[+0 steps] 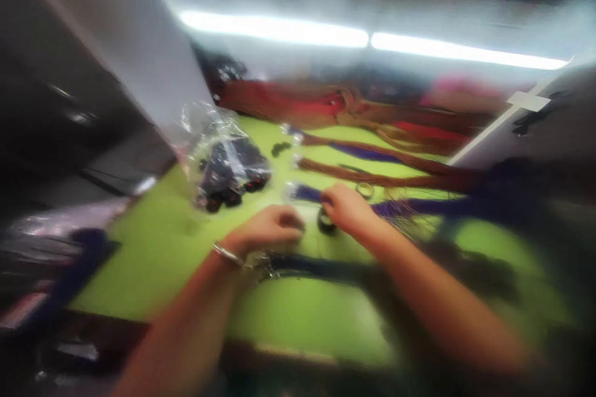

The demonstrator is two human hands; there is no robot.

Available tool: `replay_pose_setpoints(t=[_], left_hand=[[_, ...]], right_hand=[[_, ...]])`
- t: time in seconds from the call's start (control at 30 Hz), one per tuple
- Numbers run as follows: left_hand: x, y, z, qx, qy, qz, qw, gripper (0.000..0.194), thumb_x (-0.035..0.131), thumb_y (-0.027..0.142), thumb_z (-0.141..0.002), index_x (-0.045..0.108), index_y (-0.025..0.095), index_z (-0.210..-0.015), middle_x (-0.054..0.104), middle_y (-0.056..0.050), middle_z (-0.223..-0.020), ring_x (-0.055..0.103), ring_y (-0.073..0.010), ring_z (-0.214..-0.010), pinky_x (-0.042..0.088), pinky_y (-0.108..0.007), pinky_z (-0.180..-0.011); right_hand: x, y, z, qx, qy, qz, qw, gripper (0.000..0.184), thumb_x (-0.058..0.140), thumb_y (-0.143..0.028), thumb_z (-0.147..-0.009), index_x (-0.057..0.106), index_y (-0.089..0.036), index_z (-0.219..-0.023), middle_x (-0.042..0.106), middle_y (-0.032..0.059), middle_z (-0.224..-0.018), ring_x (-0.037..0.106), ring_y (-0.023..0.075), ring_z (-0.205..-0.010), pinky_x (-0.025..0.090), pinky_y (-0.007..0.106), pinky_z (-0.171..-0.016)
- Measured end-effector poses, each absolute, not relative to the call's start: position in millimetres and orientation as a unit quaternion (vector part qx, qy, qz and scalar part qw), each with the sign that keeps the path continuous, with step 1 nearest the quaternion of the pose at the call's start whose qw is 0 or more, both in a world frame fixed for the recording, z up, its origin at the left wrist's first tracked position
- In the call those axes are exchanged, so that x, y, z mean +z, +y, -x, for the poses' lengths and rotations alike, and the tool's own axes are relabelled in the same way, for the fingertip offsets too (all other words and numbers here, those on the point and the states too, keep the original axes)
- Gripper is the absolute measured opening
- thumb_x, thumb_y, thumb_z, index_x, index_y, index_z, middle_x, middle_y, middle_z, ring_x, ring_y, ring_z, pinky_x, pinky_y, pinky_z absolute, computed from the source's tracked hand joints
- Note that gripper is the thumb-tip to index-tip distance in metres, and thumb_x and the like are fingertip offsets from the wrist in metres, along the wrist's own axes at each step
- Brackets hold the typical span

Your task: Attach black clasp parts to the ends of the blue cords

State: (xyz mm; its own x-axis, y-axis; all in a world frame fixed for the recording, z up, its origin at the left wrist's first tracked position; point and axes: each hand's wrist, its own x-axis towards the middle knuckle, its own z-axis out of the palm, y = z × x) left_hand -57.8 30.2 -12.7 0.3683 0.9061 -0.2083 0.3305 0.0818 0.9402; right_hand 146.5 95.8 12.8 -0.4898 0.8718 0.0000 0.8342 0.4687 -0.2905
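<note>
My left hand (pixel 267 228), with a bracelet at the wrist, is over the middle of the green table (pixel 153 248). Its fingers are curled toward the thumb; blur hides whatever may be between them. To its right, my right hand (pixel 349 208) is closed, with a roll of black tape (pixel 326 221) at its fingers. Beyond that hand runs a blue wire bundle (pixel 310 193) with a pale connector at its left end. A dark blue bundle (pixel 321 265) lies nearer to me, under the forearms.
A clear plastic bag (pixel 228 161) of dark parts stands at left. Brown wire bundles (pixel 363 172) stretch to the right, and a small tape ring (pixel 365 190) lies beside them. Red and brown wires (pixel 288 99) are heaped at the back. Lit tubes (pixel 279 30) hang above.
</note>
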Motion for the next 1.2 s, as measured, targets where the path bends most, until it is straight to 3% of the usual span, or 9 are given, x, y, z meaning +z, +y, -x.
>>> replay_pose_setpoints(t=[0.1, 0.43, 0.57, 1.0, 1.13, 1.2], left_hand=[[-8, 28, 59, 0.224, 0.483, -0.657, 0.534, 0.023, 0.063, 0.025, -0.070, 0.066, 0.014, -0.090, 0.067, -0.004, -0.078, 0.059, -0.0152, -0.069, 0.045, -0.025, -0.062], [-9, 24, 51, 0.172, 0.417, -0.717, 0.532, 0.021, 0.061, 0.024, -0.069, 0.067, 0.016, -0.088, 0.065, 0.000, -0.070, 0.055, -0.0137, -0.062, 0.041, -0.023, -0.058], [-9, 23, 49, 0.175, 0.411, -0.718, 0.533, 0.023, 0.061, 0.022, -0.068, 0.067, 0.016, -0.089, 0.065, 0.000, -0.068, 0.055, -0.0135, -0.059, 0.040, -0.023, -0.056], [-5, 23, 49, 0.204, 0.402, -0.725, 0.521, 0.018, 0.058, 0.013, -0.069, 0.067, 0.017, -0.084, 0.068, 0.000, -0.076, 0.059, -0.0148, -0.068, 0.044, -0.024, -0.064], [-7, 27, 49, 0.293, 0.447, -0.664, 0.524, 0.019, 0.062, 0.016, -0.070, 0.067, 0.016, -0.089, 0.067, -0.004, -0.084, 0.059, -0.0163, -0.076, 0.045, -0.026, -0.069], [-8, 29, 46, 0.370, 0.461, -0.597, 0.542, 0.020, 0.064, 0.017, -0.071, 0.066, 0.016, -0.091, 0.066, -0.005, -0.087, 0.059, -0.0159, -0.078, 0.046, -0.027, -0.071]], right_hand=[[14, 108, -137, 0.087, -0.852, 0.517, -0.002, 0.019, 0.051, -0.025, -0.080, 0.067, -0.018, -0.088, 0.062, 0.0080, -0.092, 0.056, 0.0175, -0.080, 0.037, 0.025, -0.064], [5, 108, -96, 0.068, -0.870, 0.486, -0.048, 0.025, 0.042, -0.015, -0.082, 0.065, -0.016, -0.094, 0.064, 0.0099, -0.090, 0.059, 0.0184, -0.079, 0.039, 0.026, -0.064], [-1, 115, -96, 0.079, -0.873, 0.480, -0.037, 0.024, 0.044, -0.019, -0.082, 0.066, -0.016, -0.090, 0.065, 0.0091, -0.089, 0.058, 0.0176, -0.076, 0.038, 0.025, -0.061], [-9, 114, -83, 0.141, -0.873, 0.460, 0.077, 0.016, 0.050, -0.017, -0.076, 0.065, -0.014, -0.070, 0.064, 0.0063, -0.073, 0.050, 0.0138, -0.064, 0.034, 0.025, -0.057], [12, 124, -107, 0.214, -0.816, 0.479, 0.243, 0.011, 0.055, -0.018, -0.073, 0.064, -0.014, -0.067, 0.064, 0.0034, -0.071, 0.051, 0.0118, -0.065, 0.038, 0.024, -0.065], [28, 124, -125, 0.266, -0.754, 0.493, 0.342, 0.012, 0.055, -0.019, -0.073, 0.062, -0.014, -0.066, 0.061, 0.0013, -0.064, 0.049, 0.0096, -0.058, 0.039, 0.022, -0.061]])
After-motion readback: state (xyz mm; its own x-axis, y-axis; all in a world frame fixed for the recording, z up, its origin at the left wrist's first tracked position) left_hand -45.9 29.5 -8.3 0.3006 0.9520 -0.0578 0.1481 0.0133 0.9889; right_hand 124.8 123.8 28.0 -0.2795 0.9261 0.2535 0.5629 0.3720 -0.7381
